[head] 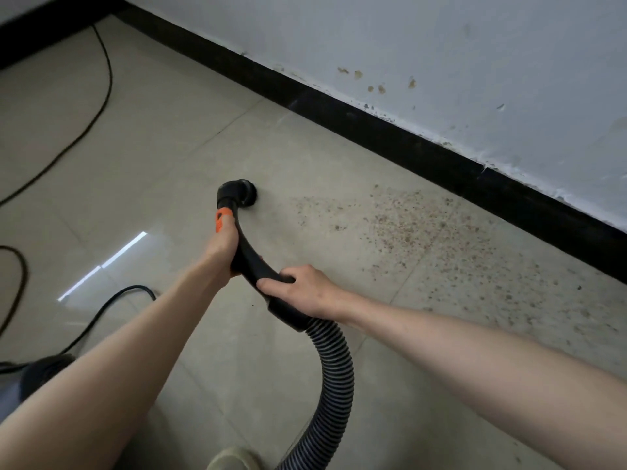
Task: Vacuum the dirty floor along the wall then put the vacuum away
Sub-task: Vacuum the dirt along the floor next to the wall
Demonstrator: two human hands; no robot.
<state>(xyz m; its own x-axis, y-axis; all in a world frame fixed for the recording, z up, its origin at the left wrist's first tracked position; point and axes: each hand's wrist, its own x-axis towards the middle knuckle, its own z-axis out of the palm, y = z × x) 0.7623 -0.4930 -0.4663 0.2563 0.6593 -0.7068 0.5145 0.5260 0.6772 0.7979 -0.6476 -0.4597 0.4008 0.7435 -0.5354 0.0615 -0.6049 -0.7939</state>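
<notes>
both hands are on the black curved vacuum handle point(252, 262), near the middle of the view. the left hand point(222, 245) grips the far part of it, fingers curled round just below an orange collar point(222, 221); the right hand point(305, 290) grips the near part, fingers wrapped over the top, just above where the ribbed grey hose point(334, 364) joins and loops down toward the near edge. the black round nozzle point(242, 193) sits at the far end of the handle, down on the beige tiled floor point(169, 147). to its right, a patch of brown crumbs and grit point(424, 232) spreads over the tiles along the black skirting board point(390, 137), under a stained white wall point(475, 62). the nozzle is apart from the grit, left of its edge. a black power cable point(101, 89) snakes over the floor at far left. the dark vacuum body point(37, 371) shows at the near left edge, partly behind the left forearm.
</notes>
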